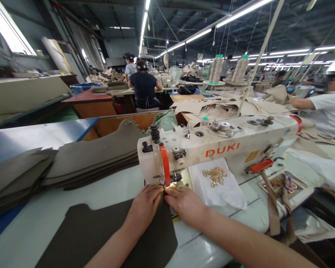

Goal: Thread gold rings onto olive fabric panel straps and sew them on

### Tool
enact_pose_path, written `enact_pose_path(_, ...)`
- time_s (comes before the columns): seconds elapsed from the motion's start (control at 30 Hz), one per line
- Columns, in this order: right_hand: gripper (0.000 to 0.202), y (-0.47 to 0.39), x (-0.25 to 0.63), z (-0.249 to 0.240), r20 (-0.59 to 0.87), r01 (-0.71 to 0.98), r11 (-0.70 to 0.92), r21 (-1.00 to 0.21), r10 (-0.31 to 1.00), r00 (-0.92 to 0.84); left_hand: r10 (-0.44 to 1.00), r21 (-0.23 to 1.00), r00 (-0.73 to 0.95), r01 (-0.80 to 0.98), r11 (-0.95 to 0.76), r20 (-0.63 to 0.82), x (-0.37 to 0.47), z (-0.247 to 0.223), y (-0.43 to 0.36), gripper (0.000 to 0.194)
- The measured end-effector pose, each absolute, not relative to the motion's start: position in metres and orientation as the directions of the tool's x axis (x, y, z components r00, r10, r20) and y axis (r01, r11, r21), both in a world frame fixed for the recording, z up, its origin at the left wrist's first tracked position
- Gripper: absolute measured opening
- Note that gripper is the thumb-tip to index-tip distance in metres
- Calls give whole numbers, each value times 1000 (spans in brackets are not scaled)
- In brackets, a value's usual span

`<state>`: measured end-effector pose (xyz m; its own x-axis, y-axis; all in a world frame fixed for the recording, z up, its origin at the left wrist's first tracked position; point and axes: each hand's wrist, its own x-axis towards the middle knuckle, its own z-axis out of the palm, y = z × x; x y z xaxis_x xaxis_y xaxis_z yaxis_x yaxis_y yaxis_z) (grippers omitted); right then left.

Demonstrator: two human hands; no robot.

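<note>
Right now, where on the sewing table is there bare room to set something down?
Bare table lies between the stacked grey panels and the dark panel. Another strip runs right of the white cloth with gold rings. Under the machine head it is crowded: left hand and right hand meet there.

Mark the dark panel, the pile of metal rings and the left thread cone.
Dark panel (100, 234): head view, on its flat middle.
Metal rings (214, 175): head view, centre of the pile.
Left thread cone (216, 69): head view, mid-body of the cone.
</note>
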<state>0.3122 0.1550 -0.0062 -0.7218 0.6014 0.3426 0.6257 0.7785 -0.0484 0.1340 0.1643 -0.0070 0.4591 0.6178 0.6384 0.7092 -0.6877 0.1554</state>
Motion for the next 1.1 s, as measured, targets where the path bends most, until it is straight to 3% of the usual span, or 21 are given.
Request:
enact_pose_path(0.43,5,155,311,-5,315,619,780,-88,611,-726,687,241,440,713,-659,578,134,-7,164,24)
enact_pose_path(0.67,5,148,316,-7,419,601,793,-101,582,-697,680,136,484,752,-645,551,131,-6,151,28)
enact_pose_path(0.87,4,146,317,-5,391,606,791,-85,586,-710,650,-6,561,759,-651,512,126,-13,144,34)
enact_pose_path(1.1,3,147,316,-2,359,594,802,-68,575,-735,666,-10,589,753,-659,457,121,-19,146,38)
